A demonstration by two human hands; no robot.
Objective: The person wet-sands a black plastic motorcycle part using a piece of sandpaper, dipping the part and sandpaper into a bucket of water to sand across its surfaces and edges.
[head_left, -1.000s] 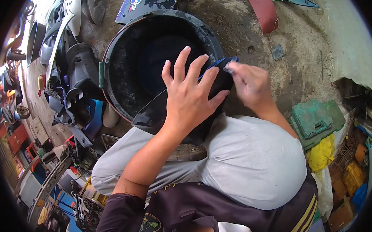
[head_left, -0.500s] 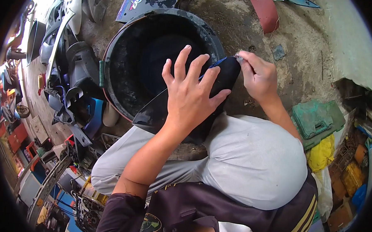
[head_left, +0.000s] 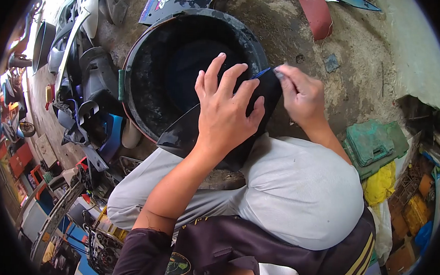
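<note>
A dark panel with a blue strip along its upper edge [head_left: 268,93] leans from my lap over the near rim of a large black basin [head_left: 134,70]. My left hand [head_left: 226,106] lies on the panel with its fingers spread, above the basin's opening. At the panel's upper right edge is my right hand [head_left: 303,94], its fingers pinched together on something small and greyish that I cannot make out. The inside of the basin is dark.
Dark and blue plastic parts [head_left: 97,78] lie on the floor to the left. A green case [head_left: 374,144] and a yellow cloth [head_left: 381,184] are at the right. A red strip [head_left: 316,16] and a grey printed panel [head_left: 181,5] lie beyond the basin.
My right hand has moved slightly left and down along the panel's edge. The left thumb has lifted and drawn in towards the other fingers.
</note>
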